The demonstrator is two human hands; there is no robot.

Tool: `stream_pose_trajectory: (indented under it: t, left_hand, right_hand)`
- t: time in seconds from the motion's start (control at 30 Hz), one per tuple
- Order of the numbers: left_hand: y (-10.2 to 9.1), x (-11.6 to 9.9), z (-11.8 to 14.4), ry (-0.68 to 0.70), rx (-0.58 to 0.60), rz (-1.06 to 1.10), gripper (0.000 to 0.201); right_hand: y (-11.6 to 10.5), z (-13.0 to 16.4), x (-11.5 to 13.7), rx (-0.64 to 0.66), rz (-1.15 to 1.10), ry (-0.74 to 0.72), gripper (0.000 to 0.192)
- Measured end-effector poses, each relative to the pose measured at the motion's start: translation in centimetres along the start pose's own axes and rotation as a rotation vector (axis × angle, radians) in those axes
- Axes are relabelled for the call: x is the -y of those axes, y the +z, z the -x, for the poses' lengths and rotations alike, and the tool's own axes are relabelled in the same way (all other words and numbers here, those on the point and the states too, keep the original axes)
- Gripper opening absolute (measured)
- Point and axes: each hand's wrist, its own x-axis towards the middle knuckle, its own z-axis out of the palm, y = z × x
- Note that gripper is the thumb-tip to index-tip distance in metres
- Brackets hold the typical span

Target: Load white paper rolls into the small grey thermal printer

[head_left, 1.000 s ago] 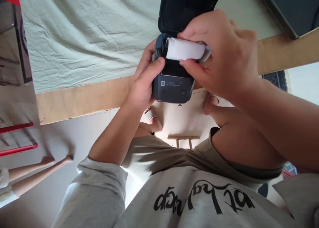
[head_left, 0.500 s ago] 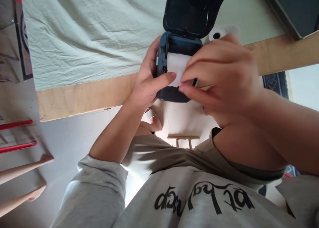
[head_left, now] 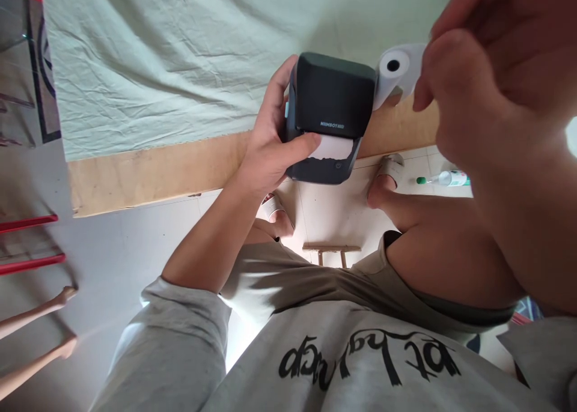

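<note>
A small dark label printer (head_left: 331, 109) sits at the table's wooden front edge, its lid down and white paper (head_left: 332, 149) sticking out of its slot. My left hand (head_left: 270, 142) grips the printer's left side, thumb on the paper end. My right hand (head_left: 491, 69) is raised close to the camera at the upper right, fingers loosely curled and holding nothing. Just behind it a white paper roll (head_left: 396, 69) lies on the table next to the printer.
A pale green cloth (head_left: 171, 63) covers the table (head_left: 153, 172). Below are my knees, feet and a tiled floor with a small bottle (head_left: 444, 178). Another person's feet (head_left: 63, 316) and red bars (head_left: 31, 244) are at the left.
The printer's lid went from open to closed over the paper roll. My right hand left the printer and rose toward the camera. My left hand kept its grip.
</note>
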Motion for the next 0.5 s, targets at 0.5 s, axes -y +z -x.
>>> stream_pose_trajectory:
  t: [0.5]
  left_hand:
    - [0.9,-0.2,0.0,-0.045,-0.013,0.087,0.014]
  right_hand:
    - [2.3,-0.3,-1.9,0.453,0.152,0.295,0.056]
